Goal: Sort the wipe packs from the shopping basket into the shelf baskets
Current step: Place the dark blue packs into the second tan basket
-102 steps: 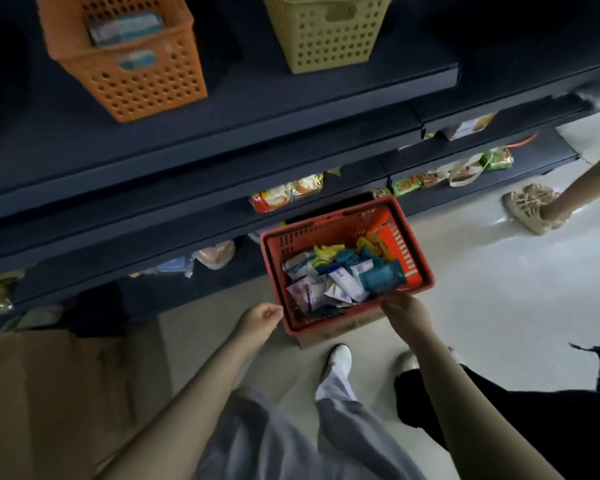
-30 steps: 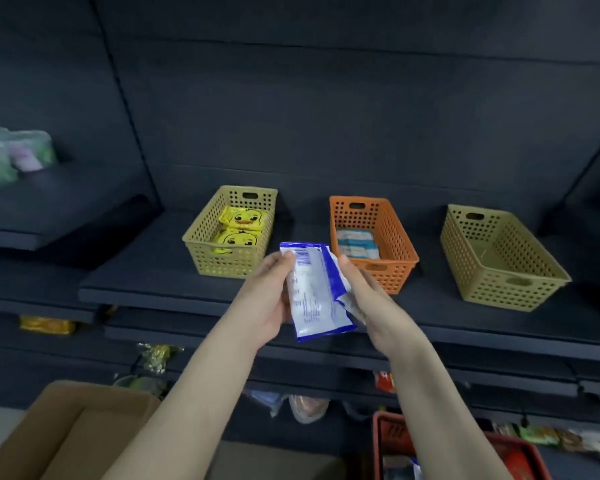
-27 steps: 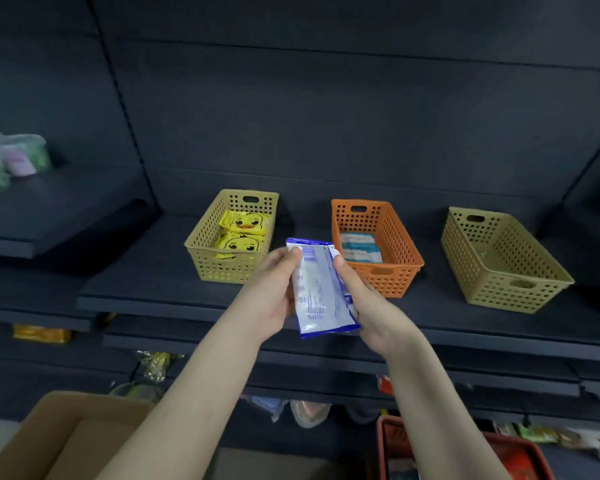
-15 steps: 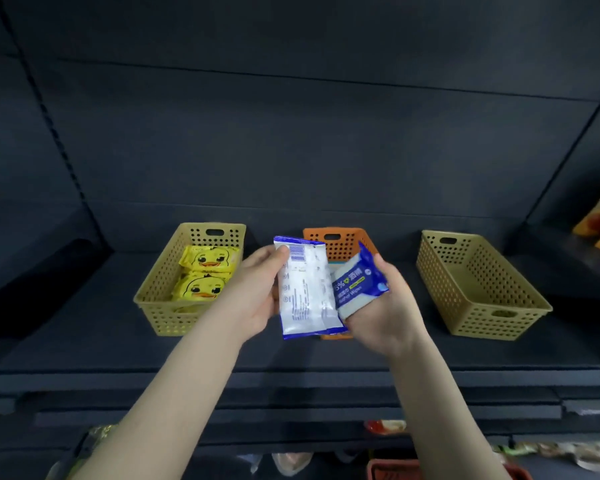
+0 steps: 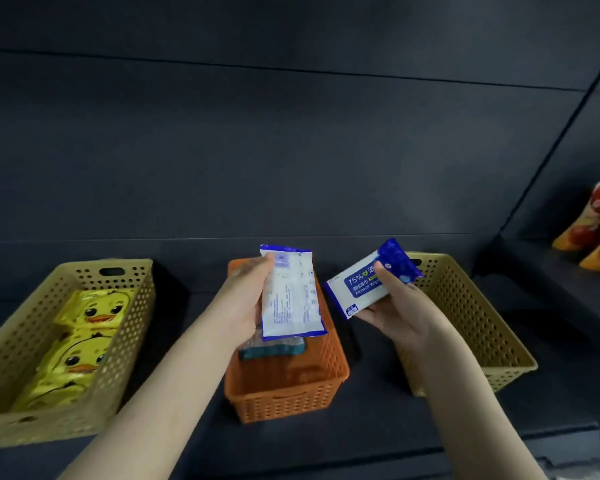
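My left hand (image 5: 243, 299) holds a white and blue wipe pack (image 5: 291, 296) upright, its back side towards me, above the orange basket (image 5: 291, 389). My right hand (image 5: 399, 306) grips a second blue and white alcohol wipe pack (image 5: 364, 280), label up, between the orange basket and the empty tan basket (image 5: 471, 323) on the right. A teal pack (image 5: 271, 349) lies inside the orange basket. The yellow basket (image 5: 25, 344) on the left holds yellow duck wipe packs (image 5: 73, 344). The shopping basket is out of view.
All three baskets stand on a dark shelf (image 5: 378, 420) with a dark back panel behind. Orange and red snack bags (image 5: 596, 230) lie on the neighbouring shelf at the right edge.
The two packs, held together a second ago, are now apart: my right hand has carried the alcohol pack to the right. The view has moved closer to the shelf.
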Available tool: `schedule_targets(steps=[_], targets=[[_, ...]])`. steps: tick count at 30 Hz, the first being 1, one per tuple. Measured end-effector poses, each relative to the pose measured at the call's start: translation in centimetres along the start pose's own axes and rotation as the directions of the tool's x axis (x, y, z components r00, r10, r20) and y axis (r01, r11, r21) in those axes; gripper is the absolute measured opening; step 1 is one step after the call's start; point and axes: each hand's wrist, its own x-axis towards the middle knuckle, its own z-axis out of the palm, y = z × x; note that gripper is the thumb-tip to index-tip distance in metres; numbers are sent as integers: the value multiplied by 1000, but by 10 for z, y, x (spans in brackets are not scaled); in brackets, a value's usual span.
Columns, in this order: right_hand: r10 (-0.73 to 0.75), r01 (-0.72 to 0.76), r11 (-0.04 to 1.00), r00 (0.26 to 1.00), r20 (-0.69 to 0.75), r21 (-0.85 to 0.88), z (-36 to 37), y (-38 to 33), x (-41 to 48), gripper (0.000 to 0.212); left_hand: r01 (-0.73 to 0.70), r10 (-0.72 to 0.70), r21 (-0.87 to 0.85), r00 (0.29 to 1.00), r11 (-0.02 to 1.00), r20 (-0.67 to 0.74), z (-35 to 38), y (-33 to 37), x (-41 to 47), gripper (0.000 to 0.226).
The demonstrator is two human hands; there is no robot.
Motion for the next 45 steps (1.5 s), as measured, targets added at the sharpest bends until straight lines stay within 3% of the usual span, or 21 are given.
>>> schedule_targets(steps=[2,8,13,18,25,30,36,39,41,43,45], targets=[[-14,14,1000,998,-67,-4,-20,-12,13,23,37,-37,4,999,999,16,18,-8,13,22],[-75,58,996,946,-316,-65,-75,-41,41,10,47,-50,52,997,998,59,57,-31,49,22],[7,-63,993,867,-499,-97,-111,-56,66,26,92,-94,19,991,996,95,77,-43,79,30],[82,-167,979,846,-527,-116,-138,-66,89,22,112,-114,28,991,993,77,91,-47,103,27],[125,-314,925,783,-610,-213,-173,-44,146,55,133,-136,108,991,985,20,104,-54,130,31],[200,-375,910,768,-608,-175,-166,-26,163,38,200,-205,87,976,976,66,110,-56,136,40],[215,-358,922,786,-580,-144,-149,4,169,47,207,-220,122,970,971,102,112,-51,130,45],[208,-407,877,802,-560,-257,-136,11,167,37,216,-240,145,955,965,176,113,-48,127,58],[162,-445,801,804,-572,-400,-133,5,165,36,210,-245,180,948,961,202,113,-46,124,52],[145,-474,731,811,-567,-490,-132,-8,161,34,214,-256,213,948,953,192,114,-44,120,49],[153,-492,675,823,-547,-551,-131,-20,156,36,261,-296,201,940,944,170,115,-45,119,61]])
